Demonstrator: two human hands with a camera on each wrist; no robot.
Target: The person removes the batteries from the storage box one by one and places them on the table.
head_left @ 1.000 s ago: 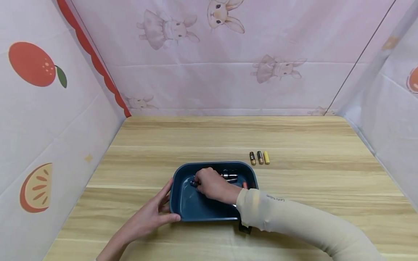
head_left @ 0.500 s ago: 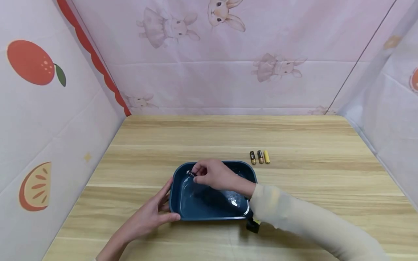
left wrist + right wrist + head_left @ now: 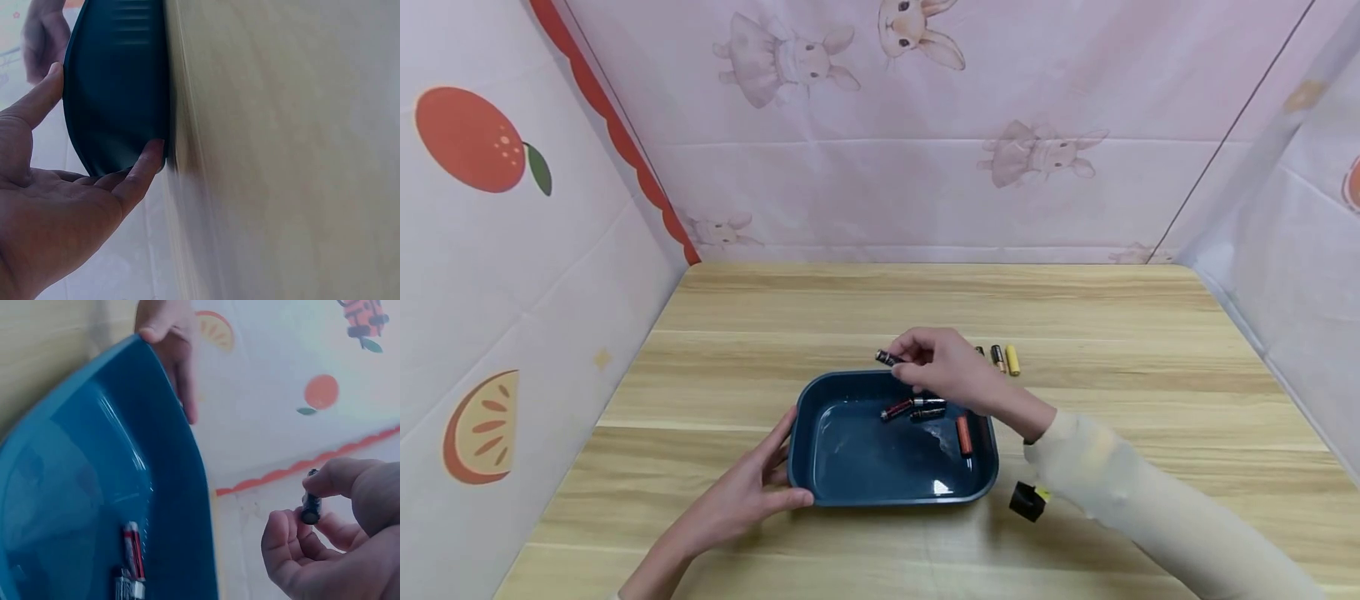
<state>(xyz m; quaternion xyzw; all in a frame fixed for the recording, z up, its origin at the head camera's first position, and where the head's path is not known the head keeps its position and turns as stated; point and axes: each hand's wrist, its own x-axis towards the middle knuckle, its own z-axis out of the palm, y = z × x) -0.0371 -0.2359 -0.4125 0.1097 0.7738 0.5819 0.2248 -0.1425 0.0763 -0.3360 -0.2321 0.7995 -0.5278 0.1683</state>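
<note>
My right hand pinches a dark battery between thumb and fingers, over the far rim of the blue tray. In the right wrist view the same battery shows end-on between thumb and fingertips. My left hand rests on the left end of the tray, its fingers spread fairly straight along the outer wall and its thumb at the near corner. Inside the tray, a dark red battery and dark batteries lie near the middle, and an orange-red battery lies at the right.
Behind the tray to the right, a yellow battery and a dark battery stand in a row with another, partly covered by my right hand. A black device hangs at my right wrist. Patterned cloth walls border the wooden table.
My right hand lifts the dark battery out of the tray, moving up and rightward past the far rim. My left hand stays at the tray's left end.
</note>
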